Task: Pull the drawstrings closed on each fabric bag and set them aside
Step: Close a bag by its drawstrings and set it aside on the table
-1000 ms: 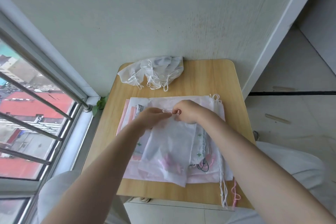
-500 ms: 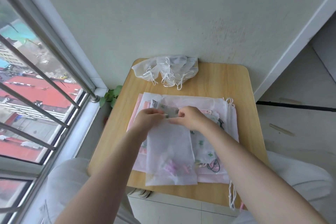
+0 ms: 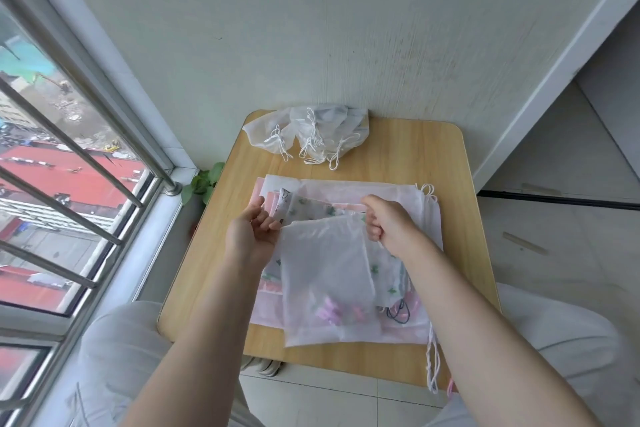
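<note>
Lying on top of the flat stack [image 3: 349, 191], the sheer white bag [image 3: 329, 281] sits between your hands. Your right hand [image 3: 388, 225] has its fingers [image 3: 372, 230] curled, pinching the bag's top edge; your left hand [image 3: 251, 236] touches the other corner, fingers loosely spread. Pink shapes blur through the thin fabric. Cinched bags [image 3: 308, 132] slump at the wooden surface's [image 3: 415, 156] far edge.

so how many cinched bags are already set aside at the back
3 by their knotted drawstrings, bunched at the table's far edge: left, middle, right. More may be hidden in the heap.
</note>
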The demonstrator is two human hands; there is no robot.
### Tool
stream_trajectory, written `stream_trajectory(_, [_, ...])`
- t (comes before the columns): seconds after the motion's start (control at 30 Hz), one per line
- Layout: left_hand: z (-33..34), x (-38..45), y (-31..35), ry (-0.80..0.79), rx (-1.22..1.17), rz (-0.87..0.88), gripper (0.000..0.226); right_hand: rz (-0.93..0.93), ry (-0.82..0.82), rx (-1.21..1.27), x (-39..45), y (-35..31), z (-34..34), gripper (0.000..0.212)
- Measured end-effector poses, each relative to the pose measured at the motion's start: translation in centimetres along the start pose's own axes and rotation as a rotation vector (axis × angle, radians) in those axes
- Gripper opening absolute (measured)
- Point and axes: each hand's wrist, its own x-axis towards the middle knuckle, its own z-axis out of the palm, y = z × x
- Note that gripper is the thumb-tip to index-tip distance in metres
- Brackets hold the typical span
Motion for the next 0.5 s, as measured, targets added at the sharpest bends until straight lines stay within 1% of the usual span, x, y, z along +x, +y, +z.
stream_trajectory(0.07, [-0.4, 0.1, 0.2, 0.038, 0.078, 0.028, 0.021, 0.039, -0.025, 0.325, 0.2, 0.1, -0.1, 0.040])
stream_trajectory(0.13, [-0.7, 0.0, 0.3, 0.081, 0.248, 0.061, 0.015, 0.062, -0.039, 0.580, 0.3, 0.1, -0.3, 0.036])
stream_trajectory(0.17, [-0.7, -0.2, 0.3, 0.094, 0.373, 0.082, 0.011, 0.060, -0.034, 0.650, 0.3, 0.0, -0.3, 0.029])
stream_trajectory(0.23, [-0.8, -0.7, 0.0, 0.095, 0.679, 0.170, 0.010, 0.055, -0.044, 0.745, 0.2, -0.1, -0.3, 0.011])
stream_trajectory(0.27, [-0.7, -0.9, -0.2, 0.074, 0.841, 0.241, 0.012, 0.054, -0.055, 0.775, 0.0, -0.2, -0.2, 0.009])
stream_trajectory(0.3, [-0.5, -1.2, -0.4, 0.047, 1.005, 0.320, 0.015, 0.061, -0.066, 0.780, -0.1, -0.3, -0.1, 0.013])
stream_trajectory(0.37, [-0.2, -1.4, -0.9, -0.005, 1.363, 0.465, 0.024, 0.085, -0.094, 0.695, -0.2, -0.2, 0.2, 0.028])
stream_trajectory(0.43, [0.1, -1.5, -1.4, -0.011, 1.732, 0.591, 0.038, 0.088, -0.102, 0.507, -0.1, -0.2, 0.2, 0.037])
stream_trajectory(0.47, [0.2, -1.4, -1.5, 0.006, 1.864, 0.648, 0.042, 0.059, -0.079, 0.386, -0.1, -0.2, 0.2, 0.037])
stream_trajectory(0.5, [0.3, -1.4, -1.4, 0.032, 1.951, 0.695, 0.044, -0.006, -0.019, 0.233, 0.0, -0.2, 0.2, 0.036])
